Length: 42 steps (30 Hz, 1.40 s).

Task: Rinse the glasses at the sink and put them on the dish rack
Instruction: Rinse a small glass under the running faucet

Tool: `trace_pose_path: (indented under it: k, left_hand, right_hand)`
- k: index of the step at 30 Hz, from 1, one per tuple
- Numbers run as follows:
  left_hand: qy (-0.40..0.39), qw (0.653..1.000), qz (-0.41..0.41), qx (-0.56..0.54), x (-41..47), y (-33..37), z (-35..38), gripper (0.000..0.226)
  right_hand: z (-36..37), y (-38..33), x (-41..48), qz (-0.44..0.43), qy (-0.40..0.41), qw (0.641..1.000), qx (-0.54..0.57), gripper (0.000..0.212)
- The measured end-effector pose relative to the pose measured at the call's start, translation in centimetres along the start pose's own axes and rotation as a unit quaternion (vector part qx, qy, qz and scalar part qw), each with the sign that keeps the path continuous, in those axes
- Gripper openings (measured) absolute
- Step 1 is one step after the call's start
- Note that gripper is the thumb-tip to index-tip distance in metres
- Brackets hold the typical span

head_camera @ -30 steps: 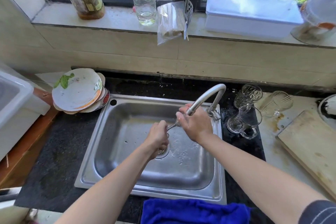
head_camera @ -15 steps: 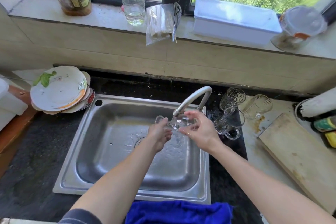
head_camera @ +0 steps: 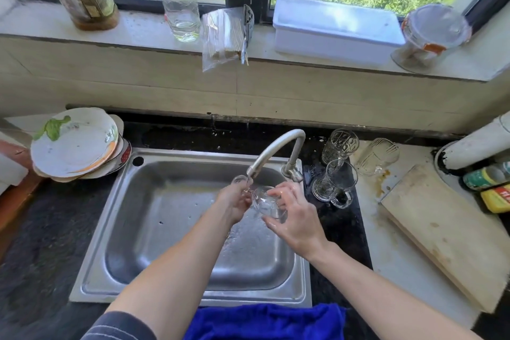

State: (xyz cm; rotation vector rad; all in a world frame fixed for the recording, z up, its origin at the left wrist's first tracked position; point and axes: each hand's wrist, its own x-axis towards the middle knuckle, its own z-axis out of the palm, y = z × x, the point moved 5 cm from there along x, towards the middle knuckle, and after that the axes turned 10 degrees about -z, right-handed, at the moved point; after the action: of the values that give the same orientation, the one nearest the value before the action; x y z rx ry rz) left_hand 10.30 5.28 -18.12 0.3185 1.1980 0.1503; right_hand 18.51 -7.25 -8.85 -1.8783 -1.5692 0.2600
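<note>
Glass held under the tap, both hands on it

Head cam: the glass (head_camera: 269, 205) is tilted over the sink (head_camera: 165, 229), just under the faucet (head_camera: 276, 146) spout. Left hand (head_camera: 234, 203) grips its handle side, right hand (head_camera: 296, 219) curls round the other side. 3 more glasses (head_camera: 335, 182) sit on the counter (head_camera: 342, 232) right of the sink.

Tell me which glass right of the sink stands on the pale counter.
The ribbed glass farthest right, by the cutting board; the patterned glass and the handled glass stand on black stone.
</note>
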Motion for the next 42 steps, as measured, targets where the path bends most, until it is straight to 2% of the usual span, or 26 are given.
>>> trace_pose_path:
  k: [3,5,8,10,11,13,15,18,21,24,26,29,31,33,38,40,42]
  left_hand:
    - [0.029,0.998,0.040,0.042,-0.1,-0.1,-0.1,0.016]
    - [0.052,0.991,0.089,0.082,-0.2,0.9,-0.5,0.012]
    - [0.053,0.973,0.137,0.177,-0.7,1.9,-0.8,0.006]
    - [0.041,0.961,0.128,0.241,-1.0,1.3,-0.7,0.021]
    - [0.035,0.958,0.122,0.257,-1.2,1.0,-0.5,0.029]
    - [0.036,0.964,0.119,0.235,-1.6,0.8,-0.2,0.034]
    - [0.020,0.974,0.134,0.182,-2.0,0.7,0.2,0.023]
    - [-0.014,0.969,0.148,0.197,-2.2,0.7,0.7,0.007]
    - [-0.023,0.977,0.093,0.192,-2.4,0.7,0.3,0.007]
    - [-0.112,0.990,0.029,0.076,-3.0,0.6,0.4,0.009]
    - [-0.172,0.985,0.009,-0.003,-3.1,0.4,0.4,0.023]
    - [-0.221,0.974,0.012,-0.053,-3.4,0.8,0.1,0.041]
    - [-0.253,0.964,0.003,-0.077,-3.8,1.0,0.2,0.042]
    - [-0.265,0.960,-0.017,-0.094,-4.0,0.9,0.2,0.035]
    - [-0.271,0.962,-0.001,-0.005,-5.3,1.0,1.1,0.028]
    - [-0.245,0.966,0.017,0.084,-5.8,1.1,1.8,0.017]
    - [-0.196,0.965,0.035,0.171,-5.8,1.1,1.9,0.015]
  right_hand:
    - [0.1,0.1,0.3,0.032,-0.007,0.999,0.024,0.044]
    - [-0.1,0.5,0.4,0.102,0.006,0.989,0.108,0.043]
    - [-0.4,1.5,0.5,0.239,0.056,0.937,0.246,0.042]
    - [-0.2,1.5,0.7,0.283,0.038,0.913,0.291,0.041]
    - [-0.2,1.1,0.9,0.281,0.023,0.912,0.298,0.042]
    - [-0.3,0.4,1.1,0.245,0.012,0.933,0.265,0.043]
    - [-0.6,-0.1,1.1,0.194,0.020,0.961,0.194,0.044]
    - [-0.5,-0.8,0.7,0.125,-0.017,0.986,0.107,0.046]
    - [-0.4,-0.5,0.2,0.154,-0.005,0.972,0.179,0.044]
    - [-0.3,0.8,0.3,0.294,0.084,0.897,0.318,0.035]
    - [0.0,1.3,0.4,0.376,0.106,0.839,0.378,0.032]
    - [0.8,1.6,0.1,0.454,0.089,0.763,0.452,0.025]
    - [1.4,2.1,-0.4,0.493,0.072,0.712,0.496,0.021]
    - [2.2,3.0,-1.0,0.521,0.051,0.675,0.520,0.029]
    - [5.8,4.1,-2.7,0.592,0.015,0.568,0.571,0.048]
    - [7.4,4.3,-3.5,0.607,-0.005,0.546,0.577,0.051]
    - [8.5,4.5,-4.1,0.616,-0.010,0.528,0.584,0.048]
